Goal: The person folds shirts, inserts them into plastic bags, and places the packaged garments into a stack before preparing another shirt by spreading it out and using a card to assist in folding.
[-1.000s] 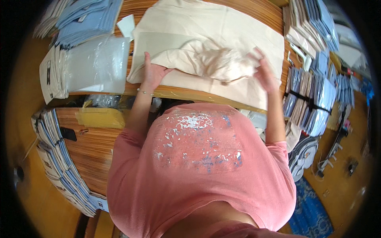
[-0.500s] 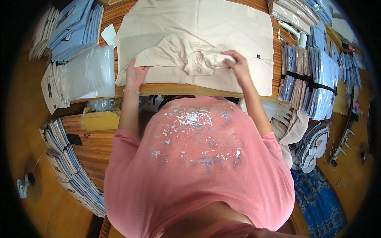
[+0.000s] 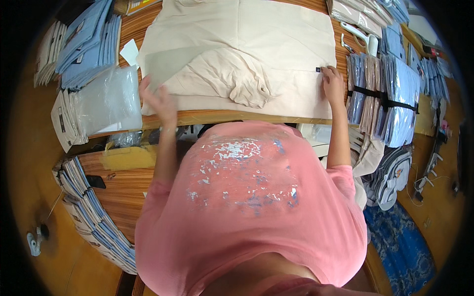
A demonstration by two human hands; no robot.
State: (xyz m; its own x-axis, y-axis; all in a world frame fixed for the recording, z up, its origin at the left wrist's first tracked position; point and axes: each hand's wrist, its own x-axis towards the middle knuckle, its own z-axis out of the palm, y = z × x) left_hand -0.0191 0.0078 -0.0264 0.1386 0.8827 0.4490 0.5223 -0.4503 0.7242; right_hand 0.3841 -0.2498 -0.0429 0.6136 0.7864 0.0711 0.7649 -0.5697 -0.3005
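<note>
A large cream cloth [image 3: 291,44] lies spread on the wooden table, with a crumpled bunch of the same cloth [image 3: 249,81] heaped at its near middle. On its right edge is a small dark label [image 3: 318,69]. My right hand [image 3: 333,83] is at that edge beside the label, fingers curled onto the cloth; the thumb is mostly hidden. Over the cloth's near left corner hovers my left hand [image 3: 160,102], fingers spread and blurred by motion, with nothing in it.
Clear plastic bags [image 3: 108,98] and stacked blue packets [image 3: 86,42] stand at the left. On the right are strapped bundles of packaged cloth [image 3: 385,101] and a white-handled tool [image 3: 363,37]. A dark phone-like object [image 3: 96,181] lies on the lower left surface.
My right hand has let go of the crumpled cloth and moved right to the labelled edge. My left hand has released the fold and lifted slightly leftward. The bunch has slumped nearer me.
</note>
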